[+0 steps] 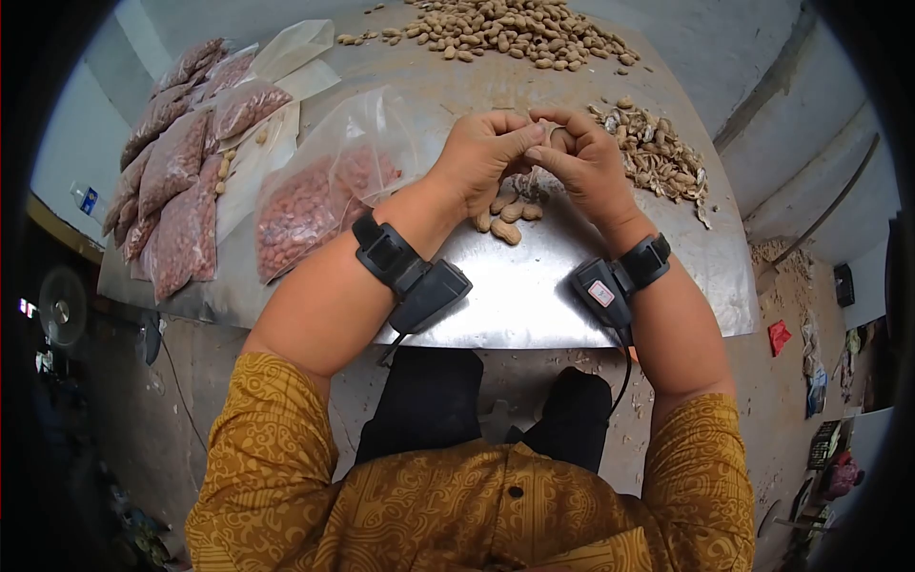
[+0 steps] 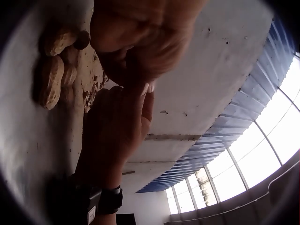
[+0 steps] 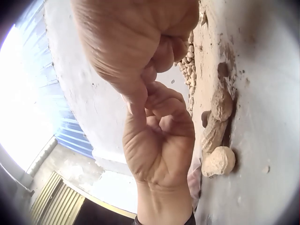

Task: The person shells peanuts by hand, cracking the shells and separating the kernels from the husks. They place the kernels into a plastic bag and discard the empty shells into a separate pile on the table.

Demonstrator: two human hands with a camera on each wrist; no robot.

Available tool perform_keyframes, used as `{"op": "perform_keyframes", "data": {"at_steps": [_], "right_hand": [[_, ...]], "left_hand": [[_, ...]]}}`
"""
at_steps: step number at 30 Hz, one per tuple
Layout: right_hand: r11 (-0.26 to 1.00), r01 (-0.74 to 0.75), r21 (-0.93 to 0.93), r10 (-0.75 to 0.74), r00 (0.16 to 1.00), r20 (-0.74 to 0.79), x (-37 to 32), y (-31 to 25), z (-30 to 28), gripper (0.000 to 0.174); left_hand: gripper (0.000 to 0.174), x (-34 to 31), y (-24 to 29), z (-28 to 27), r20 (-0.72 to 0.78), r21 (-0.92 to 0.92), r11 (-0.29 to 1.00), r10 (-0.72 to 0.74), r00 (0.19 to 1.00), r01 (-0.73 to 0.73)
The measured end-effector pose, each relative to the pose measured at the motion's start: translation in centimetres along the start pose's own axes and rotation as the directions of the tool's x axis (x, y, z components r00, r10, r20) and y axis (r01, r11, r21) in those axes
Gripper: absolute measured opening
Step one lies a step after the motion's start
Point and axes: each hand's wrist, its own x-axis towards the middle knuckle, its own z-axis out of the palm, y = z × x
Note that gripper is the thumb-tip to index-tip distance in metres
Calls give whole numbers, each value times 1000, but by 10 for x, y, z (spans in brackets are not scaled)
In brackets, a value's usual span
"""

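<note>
In the head view the left hand [image 1: 486, 157] and the right hand [image 1: 591, 167] meet above the metal table, fingertips together. Both pinch a peanut [image 1: 562, 141] mostly covered by the fingers. Below them several unshelled peanuts [image 1: 507, 232] lie on the table. In the left wrist view the left hand [image 2: 145, 37] is curled above the right hand [image 2: 112, 126], with peanuts [image 2: 51, 82] beside them. The right wrist view has the right hand [image 3: 136, 42] touching the left hand [image 3: 161, 145] at the fingertips; peanuts [image 3: 219, 161] lie to one side.
A large heap of unshelled peanuts [image 1: 515, 33] covers the table's far side. Broken shells [image 1: 658, 153] are piled at the right. An open clear bag of reddish kernels [image 1: 305, 205] lies left of the hands, with several filled bags [image 1: 176, 162] stacked farther left.
</note>
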Motion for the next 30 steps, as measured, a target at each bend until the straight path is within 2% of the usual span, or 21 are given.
{"op": "perform_keyframes", "data": {"at_steps": [3, 6, 12, 15, 17, 18, 19, 22, 24, 25, 26, 27, 28, 30], "right_hand": [[999, 2, 37, -1, 999, -45, 1, 0, 2, 37], [979, -58, 197, 70, 996, -55, 2, 4, -1, 37], [890, -121, 440, 162, 985, -56, 2, 5, -4, 36], [932, -131, 339, 187, 972, -141, 7, 10, -19, 40], [989, -144, -28, 120, 904, -411, 10, 8, -22, 43], [961, -182, -209, 47, 851, -524, 12, 8, -23, 44], [975, -96, -202, -40, 815, -579, 17, 18, -27, 46], [957, -208, 202, 279, 849, -448, 13, 13, -31, 35], [743, -340, 576, 482, 869, -108, 7, 8, -22, 32], [572, -421, 704, 516, 852, 89, 5, 6, -16, 35], [549, -457, 700, 516, 844, 146, 4, 5, -9, 38], [526, -493, 693, 514, 833, 202, 3, 5, -1, 41], [504, -527, 684, 511, 821, 256, 3, 6, 2, 44], [430, -521, 738, 487, 822, 296, 4, 11, 1, 43]], "left_hand": [[18, 1, -3, 1, -42, -66, 998, -16, 999, 13], [19, 1, -6, 5, -53, -180, 984, -22, 998, 12], [23, 6, -12, -3, 33, -321, 947, -11, 999, 21], [23, 5, -11, -5, 33, -351, 935, -29, 999, 39], [23, 5, -10, -6, 23, -353, 935, -34, 999, 40], [22, 5, -10, -6, 17, -354, 934, -37, 999, 41], [22, 5, -11, -6, 12, -346, 937, -34, 999, 36], [23, 4, -10, -2, -43, -271, 962, 4, 999, -15], [24, 3, -12, 6, -129, -140, 986, 69, 989, -87], [24, 3, -12, 7, -133, 39, 989, 149, 980, -145], [23, 3, -13, 9, -123, 217, 956, 226, 966, -196], [23, 3, -12, 10, -98, 387, 890, 299, 949, -240], [23, 3, -9, 11, -16, 564, 761, 396, 918, -319], [22, 2, -2, 11, 197, 813, 388, 518, 832, -435]]}}
